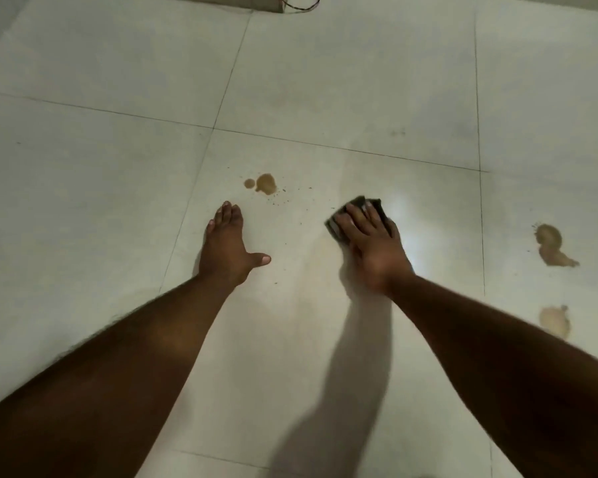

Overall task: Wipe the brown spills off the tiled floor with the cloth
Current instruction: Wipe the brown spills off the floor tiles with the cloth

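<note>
Dark, folded cloth (356,215) lies flat on the floor (325,98) under the right grip (366,243), fingers straight, pressing it. A brown spill (266,183) sits just beyond the left grip (225,246), open and palm-down; two spills (551,244) lie well right.

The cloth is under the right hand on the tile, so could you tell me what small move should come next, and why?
Probably slide the cloth leftward with the right hand onto the brown spill beyond the left hand. That puddle, with its small droplet and specks, is the nearest one and lies unwiped on the same tile; two more spills wait further right.
</note>
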